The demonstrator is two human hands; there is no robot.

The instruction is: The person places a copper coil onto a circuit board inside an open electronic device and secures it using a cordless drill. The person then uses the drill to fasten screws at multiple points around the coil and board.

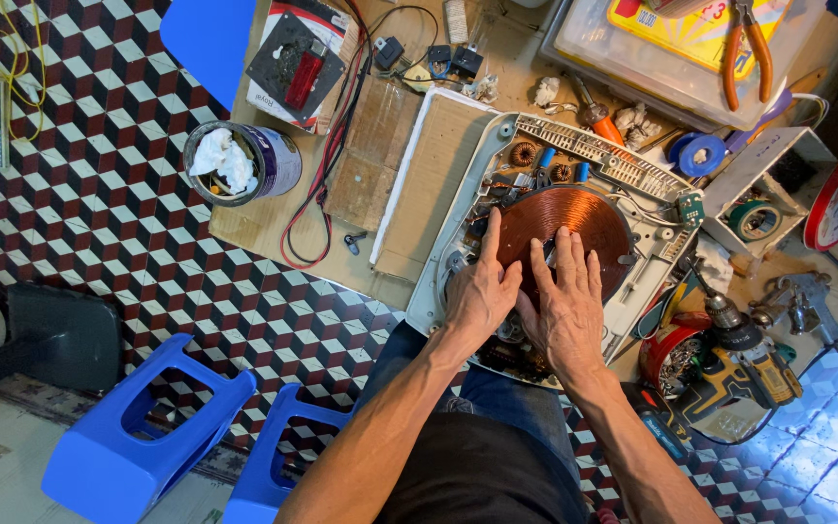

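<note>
An opened white induction cooker housing point(458, 209) lies on cardboard on the floor, its round copper coil point(574, 215) and circuit parts exposed. My left hand point(482, 286) rests flat on the near left edge of the coil, fingers pointing away. Close beside it, my right hand point(566, 306) lies flat on the coil's near side, fingers spread. Neither hand holds a tool. What lies under the palms is hidden.
A cordless drill point(744, 364) and a red round container point(671, 354) sit to the right. A tin with white rags point(235, 163), red and black wires point(327, 165), orange pliers point(744, 49), blue tape point(698, 153) and blue plastic stools point(138, 432) surround the work area on a checkered floor.
</note>
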